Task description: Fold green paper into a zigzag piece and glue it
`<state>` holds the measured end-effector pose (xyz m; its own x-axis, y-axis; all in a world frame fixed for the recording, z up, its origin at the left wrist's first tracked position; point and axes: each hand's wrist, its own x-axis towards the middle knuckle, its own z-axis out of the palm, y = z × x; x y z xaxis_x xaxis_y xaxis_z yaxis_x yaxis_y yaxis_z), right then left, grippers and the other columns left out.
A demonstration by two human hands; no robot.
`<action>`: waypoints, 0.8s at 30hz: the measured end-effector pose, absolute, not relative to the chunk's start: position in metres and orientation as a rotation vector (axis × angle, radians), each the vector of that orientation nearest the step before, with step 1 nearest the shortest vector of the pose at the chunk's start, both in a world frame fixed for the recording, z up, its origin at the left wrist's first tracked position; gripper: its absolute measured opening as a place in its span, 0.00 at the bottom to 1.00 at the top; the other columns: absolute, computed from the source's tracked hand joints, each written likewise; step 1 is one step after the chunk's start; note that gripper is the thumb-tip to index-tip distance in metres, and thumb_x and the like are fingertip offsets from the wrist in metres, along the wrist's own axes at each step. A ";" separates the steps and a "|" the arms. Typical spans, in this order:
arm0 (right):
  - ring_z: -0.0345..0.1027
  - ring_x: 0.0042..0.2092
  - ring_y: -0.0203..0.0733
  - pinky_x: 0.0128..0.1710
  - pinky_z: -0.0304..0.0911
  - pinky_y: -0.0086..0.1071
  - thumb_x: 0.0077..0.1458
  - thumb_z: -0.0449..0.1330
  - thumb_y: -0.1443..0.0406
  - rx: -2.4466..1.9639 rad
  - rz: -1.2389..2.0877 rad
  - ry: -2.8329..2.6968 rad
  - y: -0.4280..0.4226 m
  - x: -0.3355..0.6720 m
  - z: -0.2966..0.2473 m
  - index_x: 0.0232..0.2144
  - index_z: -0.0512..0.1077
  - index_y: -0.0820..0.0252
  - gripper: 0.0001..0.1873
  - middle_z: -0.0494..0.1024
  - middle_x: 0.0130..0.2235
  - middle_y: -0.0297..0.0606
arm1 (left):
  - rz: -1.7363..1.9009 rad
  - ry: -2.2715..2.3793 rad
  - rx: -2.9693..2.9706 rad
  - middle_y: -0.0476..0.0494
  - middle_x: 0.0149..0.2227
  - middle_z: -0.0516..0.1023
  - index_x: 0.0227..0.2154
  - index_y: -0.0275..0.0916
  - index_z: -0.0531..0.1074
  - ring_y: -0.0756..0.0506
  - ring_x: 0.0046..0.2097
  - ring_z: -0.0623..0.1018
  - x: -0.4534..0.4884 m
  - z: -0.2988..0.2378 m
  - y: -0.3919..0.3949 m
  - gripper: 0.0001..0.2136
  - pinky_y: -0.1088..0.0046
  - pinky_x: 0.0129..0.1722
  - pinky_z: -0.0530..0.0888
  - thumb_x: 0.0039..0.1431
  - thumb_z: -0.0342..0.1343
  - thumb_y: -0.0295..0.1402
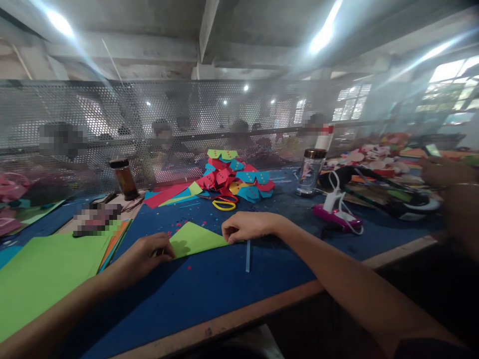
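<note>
A light green folded paper triangle (194, 238) lies flat on the blue table (209, 289). My left hand (149, 253) pinches its left corner with curled fingers. My right hand (245, 227) presses curled fingers down on its right corner. Both forearms reach in from the near edge. A thin pale blue paper strip (247, 257) lies just right of the triangle.
A pile of red, blue and green folded paper pieces (234, 179) and yellow-handled scissors (223, 203) lie behind. A stack of green paper sheets (45, 274) is at left. Two jars (124, 178) (310, 171), a pink stand with white cable (337, 212) and a perforated screen (187, 119) stand beyond. Another person's arm (452, 194) is at right.
</note>
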<state>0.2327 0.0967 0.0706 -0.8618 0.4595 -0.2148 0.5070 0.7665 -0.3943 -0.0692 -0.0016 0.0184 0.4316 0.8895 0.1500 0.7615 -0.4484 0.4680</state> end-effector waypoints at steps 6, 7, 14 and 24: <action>0.66 0.32 0.36 0.30 0.54 0.27 0.54 0.62 0.68 0.785 -0.635 2.856 0.097 0.232 0.072 0.36 0.76 0.63 0.06 0.75 0.31 0.33 | 0.535 1.427 2.323 0.47 0.33 0.75 0.31 0.40 0.76 0.47 0.33 0.72 -0.067 0.021 -0.003 0.08 0.71 0.35 0.67 0.61 0.53 0.34; 0.67 0.32 0.36 0.30 0.54 0.27 0.54 0.62 0.68 0.791 -0.639 2.852 0.097 0.232 0.072 0.36 0.76 0.63 0.06 0.76 0.31 0.34 | 0.535 1.426 2.315 0.47 0.33 0.75 0.31 0.40 0.76 0.47 0.33 0.72 -0.067 0.021 -0.003 0.08 0.72 0.35 0.67 0.61 0.53 0.34; 0.69 0.35 0.37 0.32 0.56 0.27 0.54 0.61 0.69 0.797 -0.638 2.822 0.097 0.234 0.073 0.39 0.76 0.63 0.08 0.78 0.35 0.36 | 0.528 1.413 2.289 0.47 0.33 0.75 0.31 0.40 0.75 0.47 0.33 0.72 -0.068 0.019 -0.001 0.08 0.71 0.34 0.67 0.61 0.52 0.35; 0.69 0.35 0.37 0.30 0.55 0.27 0.53 0.63 0.68 0.850 -0.575 2.807 0.100 0.232 0.069 0.37 0.76 0.62 0.07 0.78 0.35 0.36 | 0.543 1.394 2.314 0.46 0.34 0.74 0.32 0.40 0.75 0.47 0.33 0.72 -0.067 0.018 -0.003 0.09 0.70 0.34 0.67 0.62 0.50 0.34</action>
